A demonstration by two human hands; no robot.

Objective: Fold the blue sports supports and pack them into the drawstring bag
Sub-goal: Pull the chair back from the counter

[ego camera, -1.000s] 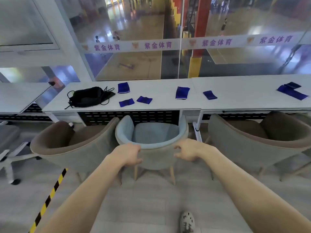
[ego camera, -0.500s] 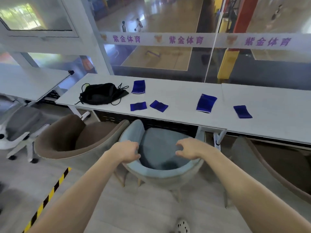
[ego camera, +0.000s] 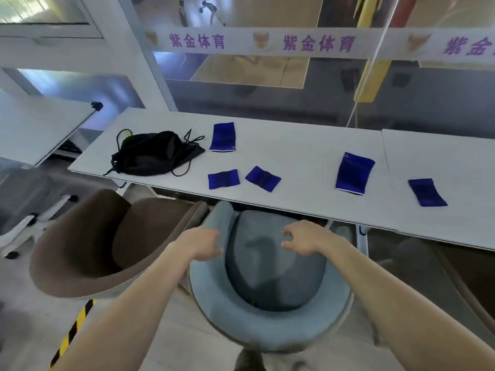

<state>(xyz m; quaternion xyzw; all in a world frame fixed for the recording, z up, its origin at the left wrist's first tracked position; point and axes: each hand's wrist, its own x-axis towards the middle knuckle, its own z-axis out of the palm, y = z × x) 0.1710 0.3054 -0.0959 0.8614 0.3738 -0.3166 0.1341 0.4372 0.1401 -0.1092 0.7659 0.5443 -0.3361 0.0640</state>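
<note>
Lying flat on the long white table (ego camera: 294, 145), four blue supports are spread along it. One large support (ego camera: 222, 137) sits toward the back edge, just beside the black drawstring bag (ego camera: 155, 153), and a second large support (ego camera: 354, 173) sits near the right end, close to the front edge. Two small supports lie between them along the front edge, the left small support (ego camera: 223, 179) square to the edge and the tilted small support (ego camera: 263, 178) just beside it. A fifth support (ego camera: 427, 192) rests near the front edge of the adjoining table (ego camera: 455, 162), just past the seam. The bag lies slumped at the left end of the long table, its cords trailing loose around it, and none of the supports are in it. Both hands are well short of the table, over a blue-grey chair (ego camera: 267, 330) drawn up to its front edge. The right hand (ego camera: 304, 238) hovers above the seat with fingers loosely curled, grasping nothing. The left hand (ego camera: 203, 245) is curled over the chair's left rim; whether it grips the rim or only hangs above it I cannot tell. A brown chair (ego camera: 80, 263) stands to the left, with yellow-and-black tape (ego camera: 72, 333) on the floor beside it.
</note>
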